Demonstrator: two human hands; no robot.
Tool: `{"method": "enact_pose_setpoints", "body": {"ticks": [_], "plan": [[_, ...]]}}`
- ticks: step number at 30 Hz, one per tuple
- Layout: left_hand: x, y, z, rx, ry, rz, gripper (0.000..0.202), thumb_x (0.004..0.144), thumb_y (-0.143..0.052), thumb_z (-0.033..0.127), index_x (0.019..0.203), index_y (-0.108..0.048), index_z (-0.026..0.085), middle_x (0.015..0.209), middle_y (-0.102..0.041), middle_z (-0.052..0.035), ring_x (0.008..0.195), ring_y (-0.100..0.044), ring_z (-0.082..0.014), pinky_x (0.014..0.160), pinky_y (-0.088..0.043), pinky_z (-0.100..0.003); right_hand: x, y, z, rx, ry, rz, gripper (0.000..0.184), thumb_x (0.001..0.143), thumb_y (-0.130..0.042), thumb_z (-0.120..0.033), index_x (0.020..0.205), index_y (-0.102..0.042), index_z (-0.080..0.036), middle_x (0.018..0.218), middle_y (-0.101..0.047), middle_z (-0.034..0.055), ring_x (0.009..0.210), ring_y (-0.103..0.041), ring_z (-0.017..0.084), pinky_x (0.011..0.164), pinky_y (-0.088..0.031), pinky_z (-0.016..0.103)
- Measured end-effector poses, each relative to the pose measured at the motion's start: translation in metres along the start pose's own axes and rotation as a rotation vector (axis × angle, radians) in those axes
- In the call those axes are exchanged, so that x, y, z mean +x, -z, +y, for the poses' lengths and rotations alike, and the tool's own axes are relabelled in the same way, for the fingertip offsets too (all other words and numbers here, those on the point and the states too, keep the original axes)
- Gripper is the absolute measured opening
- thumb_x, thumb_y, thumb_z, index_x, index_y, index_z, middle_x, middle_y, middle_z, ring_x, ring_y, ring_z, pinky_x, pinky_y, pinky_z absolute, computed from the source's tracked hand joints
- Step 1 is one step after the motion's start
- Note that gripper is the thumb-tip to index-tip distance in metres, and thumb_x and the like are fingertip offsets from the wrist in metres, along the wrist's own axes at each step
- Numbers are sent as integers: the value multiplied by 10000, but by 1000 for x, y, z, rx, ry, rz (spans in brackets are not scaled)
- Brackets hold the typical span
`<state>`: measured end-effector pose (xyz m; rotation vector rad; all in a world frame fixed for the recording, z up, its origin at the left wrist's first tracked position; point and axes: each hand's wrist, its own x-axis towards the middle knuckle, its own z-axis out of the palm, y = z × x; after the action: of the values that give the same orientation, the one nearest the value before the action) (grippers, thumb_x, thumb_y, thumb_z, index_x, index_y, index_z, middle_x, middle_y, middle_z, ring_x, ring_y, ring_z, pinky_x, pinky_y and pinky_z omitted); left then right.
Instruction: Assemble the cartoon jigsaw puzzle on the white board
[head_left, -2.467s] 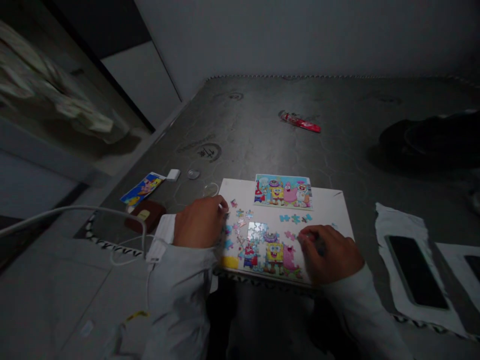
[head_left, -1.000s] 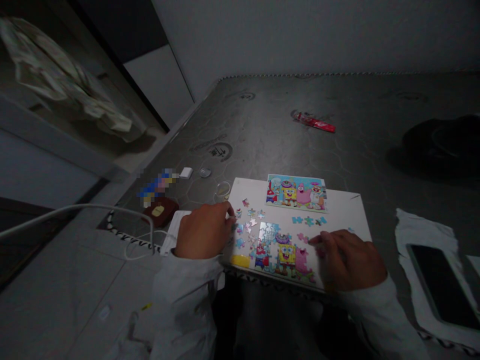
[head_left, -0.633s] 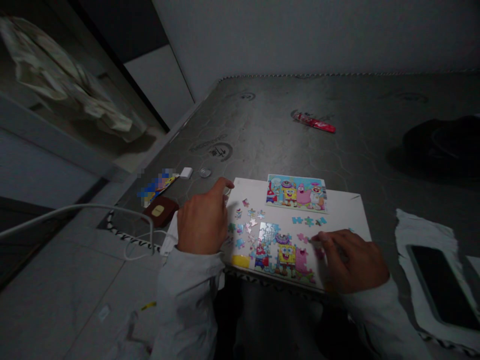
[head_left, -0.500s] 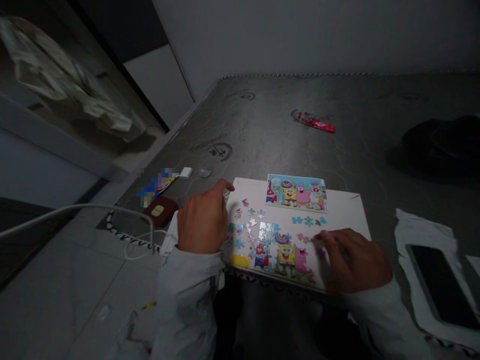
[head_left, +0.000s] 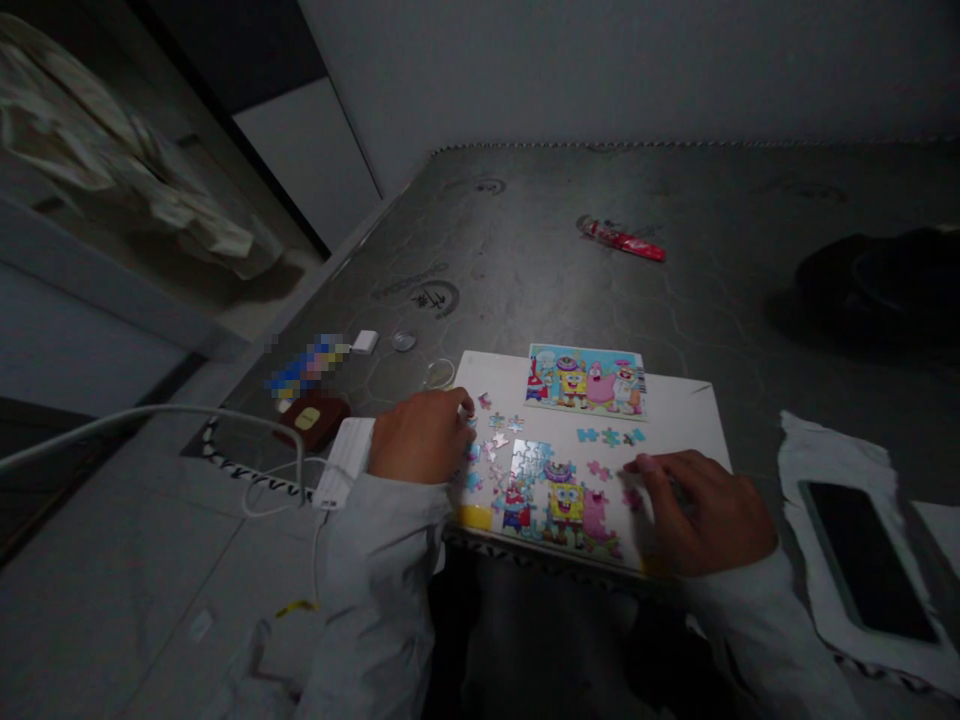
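Note:
A partly joined cartoon jigsaw puzzle (head_left: 562, 500) lies on a white board (head_left: 690, 420). Above it rests the picture card (head_left: 585, 380) with the same characters. My left hand (head_left: 420, 437) is over the board's left side beside loose jigsaw pieces (head_left: 495, 440); its bent fingers are partly apart, and nothing shows in them. On the right, my right hand (head_left: 709, 510) hovers low, index finger stretched out and thumb apart, near a pink jigsaw piece (head_left: 632, 498). Another pink piece (head_left: 598, 470) lies to its left, below a short row of blue-green pieces (head_left: 611, 437).
A phone (head_left: 866, 560) lies on white paper at the right. At the left are a brown case (head_left: 311, 420), a white adapter (head_left: 345, 465) with cables, and a small white block (head_left: 365, 342). A red wrapper (head_left: 622, 240) and a dark object (head_left: 885, 290) lie farther back.
My left hand has moved slightly right and down, its index finger now more bent over the loose pieces. My right hand stays almost in place. The view has shifted a little.

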<state>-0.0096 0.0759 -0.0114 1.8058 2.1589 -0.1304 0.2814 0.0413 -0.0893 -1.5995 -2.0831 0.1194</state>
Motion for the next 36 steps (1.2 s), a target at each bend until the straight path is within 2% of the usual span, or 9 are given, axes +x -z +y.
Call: {"method": "enact_pose_setpoints", "body": {"ticks": [7, 14, 20, 24, 28, 32, 36], "plan": [[4, -2, 3, -31, 8, -29, 127, 834, -653, 303, 950, -702, 285, 1025, -743, -9, 987, -669, -260, 785, -482, -383, 0, 2, -6, -6, -46, 16, 425, 1001, -412, -451, 877, -743, -214, 879, -722, 34, 797, -652, 190, 698, -372, 334], [5, -1, 5, -35, 39, -42, 169, 849, -661, 303, 1015, -688, 290, 1051, -745, 0, 992, -669, -255, 835, -488, -405, 0, 2, -2, -24, -63, 42, 392, 996, -441, -449, 873, -739, -227, 876, -721, 11, 791, -648, 180, 698, -353, 334], [6, -1, 6, -25, 58, -46, 182, 867, -640, 317, 1036, -695, 280, 1071, -742, -27, 1019, -663, -264, 825, -475, -388, 7, 15, 12, -66, -138, 96, 414, 986, -450, -478, 879, -738, -200, 837, -700, 20, 630, -545, 137, 633, -328, 302], [7, -2, 4, -23, 48, -54, 165, 868, -628, 336, 1017, -686, 296, 1048, -748, 0, 1018, -665, -268, 798, -468, -386, 11, 24, 26, -131, -190, 105, 414, 955, -491, -499, 877, -744, -181, 755, -654, 33, 582, -501, 135, 597, -300, 291], [9, -2, 3, -28, 62, -63, 142, 865, -628, 325, 986, -691, 286, 1041, -749, -8, 1006, -667, -267, 805, -469, -386, 13, 25, 37, -142, -206, 109, 372, 930, -536, -490, 906, -745, -183, 788, -667, 31, 587, -497, 134, 602, -315, 286], [10, -2, 3, -31, 77, -69, 156, 855, -637, 326, 992, -697, 280, 1040, -751, -25, 995, -673, -275, 804, -476, -395, 12, 14, 40, -99, -106, 99, 316, 927, -563, -459, 958, -742, -200, 826, -682, 26, 662, -557, 149, 644, -343, 296], [9, -2, 5, -27, 79, -33, 181, 860, -638, 324, 1029, -693, 286, 1035, -756, -24, 990, -680, -277, 791, -482, -393, 11, -1, 38, -133, 126, 88, 323, 945, -564, -420, 1150, -735, -238, 914, -665, 50, 758, -609, 169, 671, -377, 302]]}}
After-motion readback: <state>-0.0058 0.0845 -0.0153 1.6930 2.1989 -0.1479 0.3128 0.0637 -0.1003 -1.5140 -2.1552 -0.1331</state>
